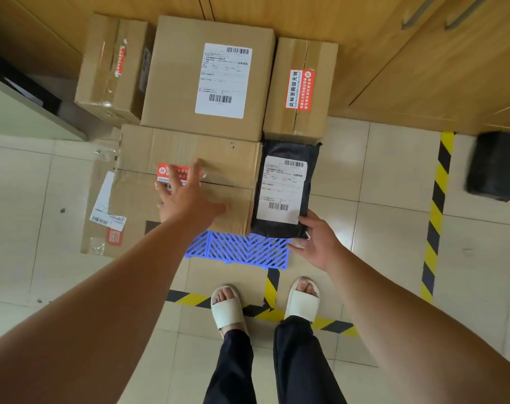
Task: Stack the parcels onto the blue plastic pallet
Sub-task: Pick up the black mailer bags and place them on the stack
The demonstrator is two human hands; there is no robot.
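The blue plastic pallet [242,249] lies on the floor in front of my feet, mostly covered by parcels. A long cardboard box [219,158] with a red sticker sits at the near left of the stack. My left hand [189,196] hovers over it with fingers spread, holding nothing. A black poly mailer [286,188] with a white label lies at the near right. My right hand [315,240] grips its near right corner. Behind stand a large labelled box [210,77], a smaller box [300,88] with a red sticker, and a taped box [114,68] at the far left.
Wooden cabinets [423,59] rise directly behind the stack. A black bag [495,167] lies on the tiles at the right. Yellow-black hazard tape [436,205] marks the floor around the pallet. A dark-edged table [20,106] juts in from the left.
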